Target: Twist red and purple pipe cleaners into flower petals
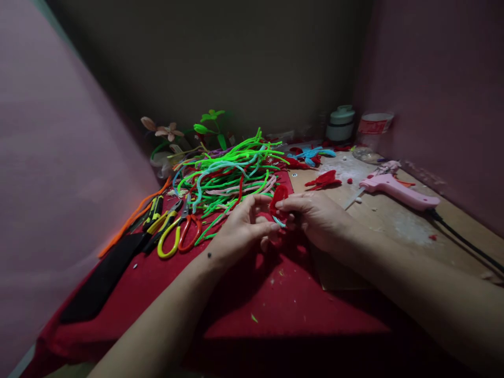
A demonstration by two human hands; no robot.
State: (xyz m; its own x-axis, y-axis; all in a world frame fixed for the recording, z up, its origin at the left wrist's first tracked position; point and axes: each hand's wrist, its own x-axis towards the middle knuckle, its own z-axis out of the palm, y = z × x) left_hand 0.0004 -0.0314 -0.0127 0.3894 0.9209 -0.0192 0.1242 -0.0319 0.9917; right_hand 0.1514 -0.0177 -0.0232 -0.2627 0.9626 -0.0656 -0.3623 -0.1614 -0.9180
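Between my two hands, above the red cloth, is a red pipe cleaner loop (280,200) with a short light-blue piece (279,222) at its lower end. My left hand (252,223) is closed at the lower end, thumb and fingers around the light-blue piece. With thumb and fingertips, my right hand (313,212) pinches the right side of the red loop. Its other fingers are curled and partly hidden. Right behind my hands lies a heap of pipe cleaners (236,163), mostly green, with some light blue, pink and red.
Scissors (169,241) with yellow and red handles lie left, beside a black flat strip (104,278). A pink glue gun (397,191) with a black cord rests on the brown board (413,231) at right. Red pipe cleaner petals (325,180), a jar (340,124) and a cup (374,128) stand or lie behind.
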